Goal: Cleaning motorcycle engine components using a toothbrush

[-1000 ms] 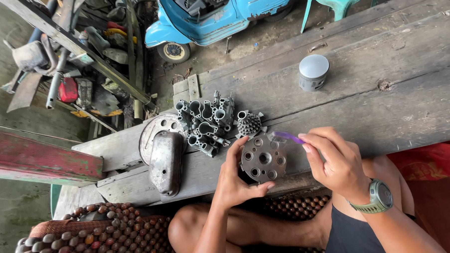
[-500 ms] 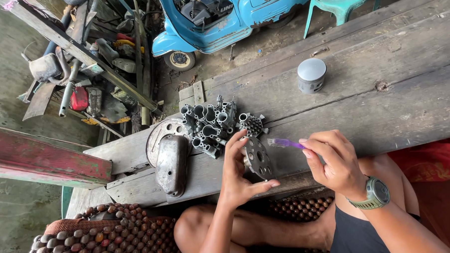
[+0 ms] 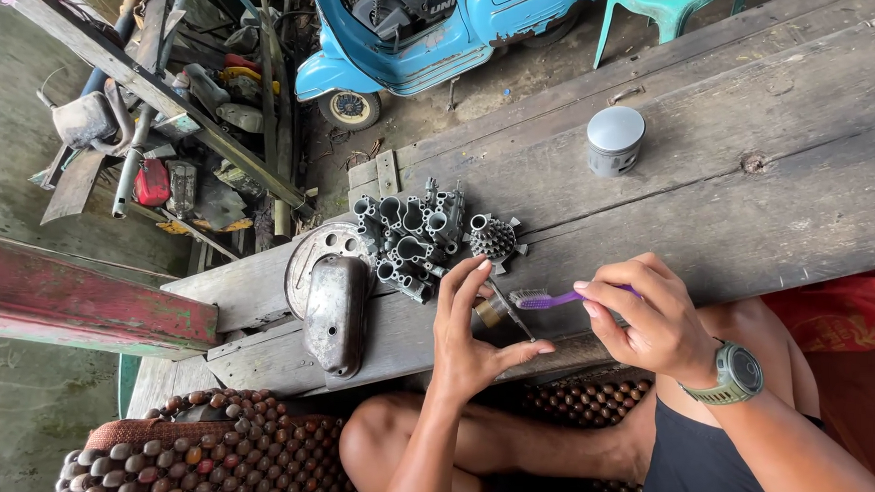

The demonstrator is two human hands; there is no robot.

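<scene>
My left hand (image 3: 473, 327) holds a round perforated metal disc (image 3: 500, 310) on its edge over the wooden bench, so only its thin rim shows. In my right hand (image 3: 648, 321), which wears a green wristwatch, is a purple toothbrush (image 3: 544, 299). Its bristles rest against the disc. Just beyond my left fingers lie a cluster of grey metal tube-shaped parts (image 3: 409, 233) and a small toothed round part (image 3: 494, 236).
A dull metal cover (image 3: 336, 312) lies on a round plate (image 3: 313, 249) at the bench's left end. A grey metal cup-shaped piston (image 3: 615, 141) stands further back. A blue scooter (image 3: 416, 32) and scrap parts (image 3: 169, 159) are on the ground beyond. A beaded mat (image 3: 207, 451) lies under my legs.
The disc lay flat and face-up on the bench; my left hand has since tipped it up on edge. My right hand has brought the toothbrush against it.
</scene>
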